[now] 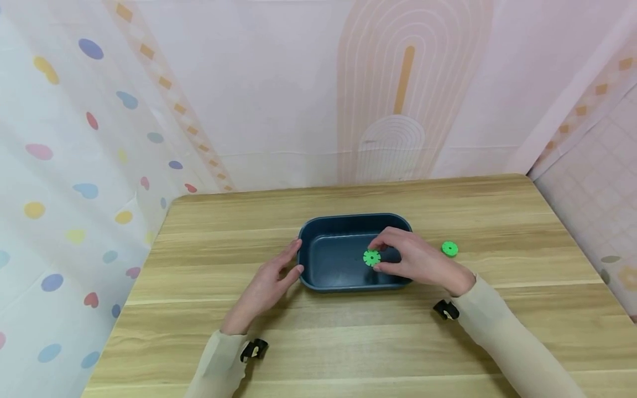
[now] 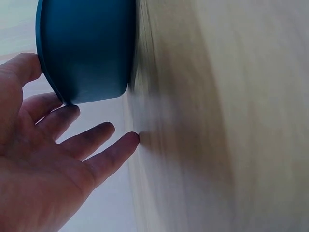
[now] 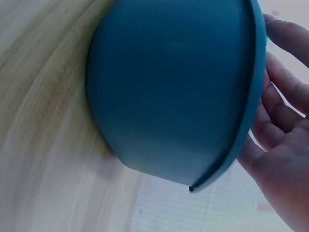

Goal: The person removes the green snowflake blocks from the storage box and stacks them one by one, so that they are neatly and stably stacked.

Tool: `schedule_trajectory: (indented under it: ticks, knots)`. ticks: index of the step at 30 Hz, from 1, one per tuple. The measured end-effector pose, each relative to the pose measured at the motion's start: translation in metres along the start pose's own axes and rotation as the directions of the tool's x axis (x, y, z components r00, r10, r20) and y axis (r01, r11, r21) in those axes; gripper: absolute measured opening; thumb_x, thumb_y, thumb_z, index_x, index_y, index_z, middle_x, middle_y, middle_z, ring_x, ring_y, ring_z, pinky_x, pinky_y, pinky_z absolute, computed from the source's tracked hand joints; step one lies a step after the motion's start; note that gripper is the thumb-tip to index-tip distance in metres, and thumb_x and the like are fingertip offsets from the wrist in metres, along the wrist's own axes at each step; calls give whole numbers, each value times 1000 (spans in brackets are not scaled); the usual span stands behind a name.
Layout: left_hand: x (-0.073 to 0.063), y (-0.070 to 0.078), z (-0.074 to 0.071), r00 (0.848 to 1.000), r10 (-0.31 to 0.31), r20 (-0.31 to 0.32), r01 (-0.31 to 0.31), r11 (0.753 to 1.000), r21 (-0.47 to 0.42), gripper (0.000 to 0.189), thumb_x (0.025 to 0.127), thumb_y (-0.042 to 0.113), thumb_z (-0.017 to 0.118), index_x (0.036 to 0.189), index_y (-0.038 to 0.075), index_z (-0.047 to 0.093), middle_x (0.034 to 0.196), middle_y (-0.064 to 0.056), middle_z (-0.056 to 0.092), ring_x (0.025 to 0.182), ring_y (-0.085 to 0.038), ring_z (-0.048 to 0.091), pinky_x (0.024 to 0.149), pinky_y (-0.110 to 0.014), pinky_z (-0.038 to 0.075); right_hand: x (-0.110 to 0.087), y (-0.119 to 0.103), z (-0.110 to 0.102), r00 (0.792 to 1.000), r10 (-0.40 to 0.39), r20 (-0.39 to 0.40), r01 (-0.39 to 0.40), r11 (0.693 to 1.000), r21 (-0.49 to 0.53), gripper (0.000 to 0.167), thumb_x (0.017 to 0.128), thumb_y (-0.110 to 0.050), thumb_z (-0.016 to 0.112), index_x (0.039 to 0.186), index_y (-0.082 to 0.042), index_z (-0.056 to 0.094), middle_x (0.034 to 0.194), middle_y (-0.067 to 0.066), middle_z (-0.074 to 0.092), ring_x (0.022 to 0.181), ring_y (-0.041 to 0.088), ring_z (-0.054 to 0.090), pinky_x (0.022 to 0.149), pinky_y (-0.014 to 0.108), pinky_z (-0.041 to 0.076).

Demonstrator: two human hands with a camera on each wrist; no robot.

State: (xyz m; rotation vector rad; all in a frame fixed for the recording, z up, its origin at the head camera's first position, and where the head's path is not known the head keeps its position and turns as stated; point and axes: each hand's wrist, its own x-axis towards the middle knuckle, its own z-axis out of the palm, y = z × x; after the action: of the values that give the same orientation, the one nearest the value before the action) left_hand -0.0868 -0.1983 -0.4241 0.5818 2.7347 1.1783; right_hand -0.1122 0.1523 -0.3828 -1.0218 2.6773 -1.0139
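Note:
A dark blue oblong tray (image 1: 328,260) rests on the wooden table. Over its right half, my right hand (image 1: 408,257) pinches a green notched disc (image 1: 371,258) between thumb and fingertips. From the right wrist, the tray's outer wall (image 3: 169,92) hides nearly all of the disc, and the right hand (image 3: 285,130) shows beyond the rim. At the tray's left end is my left hand (image 1: 269,282), thumb and fingers spread and fairly straight. The left wrist view shows the left hand (image 2: 53,150) with thumb and fingertips touching the rim and the lower fingers extended.
Another green notched piece (image 1: 450,249), thick like a small stack, lies on the table (image 1: 497,221) to the right of the tray, beyond the right wrist. A patterned curtain (image 1: 278,94) hangs behind the table and along its left side.

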Motion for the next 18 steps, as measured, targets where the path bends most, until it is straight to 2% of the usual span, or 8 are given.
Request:
schedule_trajectory:
  ticks: [5,9,18]
  knots:
    - [1,-1,-1,1000,-4,6,4,1000,-4,61,109,30,57,163,14,33,167,-5,30,152,-29,32,119,-51,33,-4,3,-2,999,-19,-39,19,1000,-16,30,91,-19,82,118,-11,72,111,-5,65,99,16,63,85,36,57]
    - [4,-1,-2,1000,4,9,-4,1000,-10,61,109,30,56,163,13,33,167,-5,29,152,-29,31,119,-51,34,-6,4,-3,997,-31,-65,29,999,-23,30,90,-18,84,117,-12,72,110,-5,66,98,19,64,84,39,58]
    - [8,-4,-4,1000,-9,4,9,1000,-9,61,109,31,57,163,15,33,167,-3,30,151,-29,33,116,-52,38,-10,7,-8,997,10,-74,-10,1000,-4,32,89,-17,85,117,-10,72,109,-4,66,98,25,66,84,46,59]
